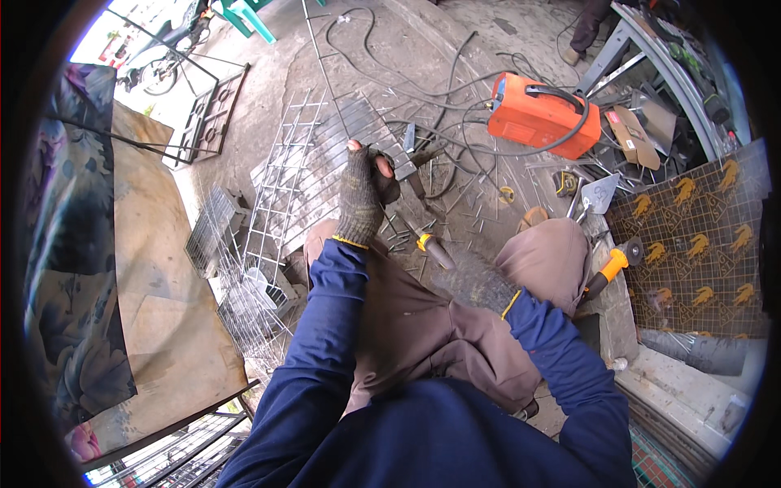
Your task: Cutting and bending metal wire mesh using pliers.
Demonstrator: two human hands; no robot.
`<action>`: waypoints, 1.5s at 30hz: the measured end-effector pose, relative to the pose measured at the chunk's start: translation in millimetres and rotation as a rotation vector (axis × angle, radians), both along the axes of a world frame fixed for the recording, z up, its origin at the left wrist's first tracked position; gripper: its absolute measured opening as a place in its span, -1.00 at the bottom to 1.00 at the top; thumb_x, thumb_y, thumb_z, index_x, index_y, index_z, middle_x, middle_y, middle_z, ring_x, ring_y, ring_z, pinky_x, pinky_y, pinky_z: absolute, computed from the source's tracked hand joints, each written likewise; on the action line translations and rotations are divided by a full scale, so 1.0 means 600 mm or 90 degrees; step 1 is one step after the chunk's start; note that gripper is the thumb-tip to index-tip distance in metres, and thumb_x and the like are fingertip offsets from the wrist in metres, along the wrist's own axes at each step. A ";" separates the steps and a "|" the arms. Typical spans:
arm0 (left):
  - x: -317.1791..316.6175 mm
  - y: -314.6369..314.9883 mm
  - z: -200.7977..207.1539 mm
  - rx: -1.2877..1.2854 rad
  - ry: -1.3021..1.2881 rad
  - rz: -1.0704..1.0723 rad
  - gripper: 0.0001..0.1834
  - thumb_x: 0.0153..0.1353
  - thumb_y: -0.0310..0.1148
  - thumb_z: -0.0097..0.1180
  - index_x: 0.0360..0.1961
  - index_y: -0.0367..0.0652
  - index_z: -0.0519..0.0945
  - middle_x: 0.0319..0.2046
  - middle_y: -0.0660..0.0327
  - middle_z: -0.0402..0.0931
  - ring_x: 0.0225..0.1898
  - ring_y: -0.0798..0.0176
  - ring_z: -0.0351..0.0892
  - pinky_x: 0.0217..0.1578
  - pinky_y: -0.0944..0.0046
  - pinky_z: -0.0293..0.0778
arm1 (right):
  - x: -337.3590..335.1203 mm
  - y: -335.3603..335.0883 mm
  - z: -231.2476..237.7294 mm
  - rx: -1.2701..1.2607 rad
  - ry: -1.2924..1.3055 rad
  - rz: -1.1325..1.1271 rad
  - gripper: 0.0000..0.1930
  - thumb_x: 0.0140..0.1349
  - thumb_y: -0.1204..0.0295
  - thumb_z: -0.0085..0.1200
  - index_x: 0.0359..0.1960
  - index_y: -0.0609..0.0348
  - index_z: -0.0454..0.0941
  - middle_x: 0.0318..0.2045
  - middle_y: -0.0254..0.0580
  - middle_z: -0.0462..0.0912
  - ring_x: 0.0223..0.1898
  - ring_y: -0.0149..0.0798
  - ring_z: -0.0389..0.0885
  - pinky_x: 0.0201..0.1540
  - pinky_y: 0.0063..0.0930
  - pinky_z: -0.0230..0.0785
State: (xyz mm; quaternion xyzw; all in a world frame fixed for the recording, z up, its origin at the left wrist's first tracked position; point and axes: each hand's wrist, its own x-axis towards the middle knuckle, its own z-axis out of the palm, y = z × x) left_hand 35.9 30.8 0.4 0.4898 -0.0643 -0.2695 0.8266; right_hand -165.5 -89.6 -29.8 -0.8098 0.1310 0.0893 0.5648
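My left hand (360,195), in a grey knit glove with bare fingertips, is raised over a pale ribbed metal sheet (354,122). Its fingers are closed round a thin metal rod (320,61) with short cross pieces, which runs up and away from the fingertips. Lower and to the right, my right hand (476,281), gloved too and slightly blurred, grips a slim hand tool (439,250) with a yellow-and-black handle. The tool's narrow shaft points up and left toward the left hand; its tip is hard to make out. A welded wire grid (281,175) lies left of the sheet.
An orange welding machine (541,116) with trailing cables stands at the far right. An angle grinder (614,268) rests beside my right knee, near a patterned board (691,236). A tape measure (565,183) and loose rods lie around. Someone's leg (587,32) shows at the back.
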 end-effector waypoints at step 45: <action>0.000 0.051 0.006 -0.246 0.049 -0.039 -0.76 0.36 -0.39 0.08 0.03 -0.12 0.50 0.10 -0.06 0.52 0.08 -0.12 0.60 0.05 -0.06 0.63 | -0.034 -0.100 0.033 0.080 -0.425 0.045 -0.60 0.15 0.67 -0.06 0.05 0.35 0.58 0.01 0.05 0.66 0.04 0.01 0.65 0.10 -0.27 0.50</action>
